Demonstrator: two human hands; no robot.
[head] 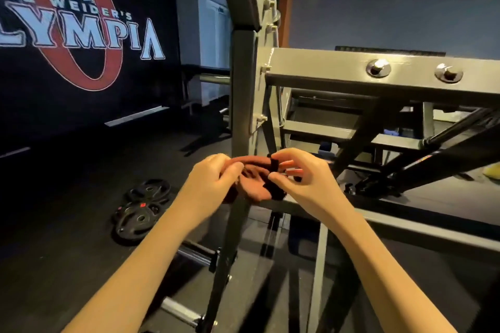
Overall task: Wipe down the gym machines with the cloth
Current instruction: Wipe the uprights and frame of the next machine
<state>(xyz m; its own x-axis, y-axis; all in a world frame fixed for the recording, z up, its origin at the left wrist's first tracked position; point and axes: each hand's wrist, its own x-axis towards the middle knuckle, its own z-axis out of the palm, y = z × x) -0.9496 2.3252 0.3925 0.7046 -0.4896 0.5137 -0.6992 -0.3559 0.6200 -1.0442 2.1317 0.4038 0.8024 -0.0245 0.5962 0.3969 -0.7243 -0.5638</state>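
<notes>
Rust-brown crumpled cloth point(253, 185) in both my hands.
Left hand point(213, 181) grips one end; right hand point(300, 180) pinches its black tab point(273, 166), before the grey steel machine post point(242, 103).

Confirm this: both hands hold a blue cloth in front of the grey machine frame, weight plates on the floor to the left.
One error: the cloth is rust-red, not blue, as the head view shows. The left hand and right hand both hold it in front of the grey machine frame, weight plates on the floor to the left.
</notes>
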